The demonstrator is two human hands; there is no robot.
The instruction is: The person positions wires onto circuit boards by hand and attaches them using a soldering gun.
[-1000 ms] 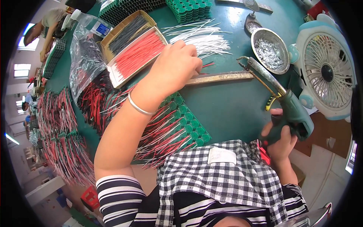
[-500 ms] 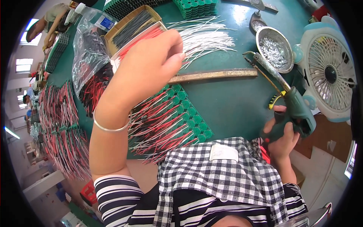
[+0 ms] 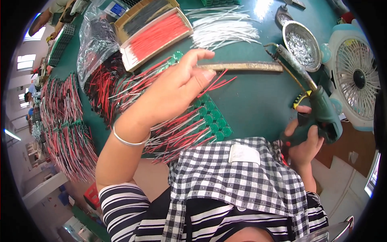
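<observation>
My left hand (image 3: pixel 179 86) is pinched over the green circuit boards, and a few red wires (image 3: pixel 221 83) stick out past its thumb. Beneath it lies a panel of round green circuit boards (image 3: pixel 219 123) with red, white and black wires trailing off to the left; my hand and forearm hide part of it. In my right hand (image 3: pixel 306 143) is a green soldering gun (image 3: pixel 322 111), gripped by its handle. Its metal barrel points up and left, the tip near the right end of a wooden strip (image 3: pixel 246 67).
A box of red wires (image 3: pixel 159 36) stands behind my left hand, with loose white wires (image 3: pixel 225 30) beside it. A metal bowl of silvery scraps (image 3: pixel 300 46) and a fan (image 3: pixel 356 76) stand at right. Wired boards (image 3: pixel 66 129) are piled at left; another person works far left.
My left hand has come nearer and right, from the wire box to over the boards, and red wires now show in it. The view has shifted slightly; my right hand keeps hold of the soldering gun.
</observation>
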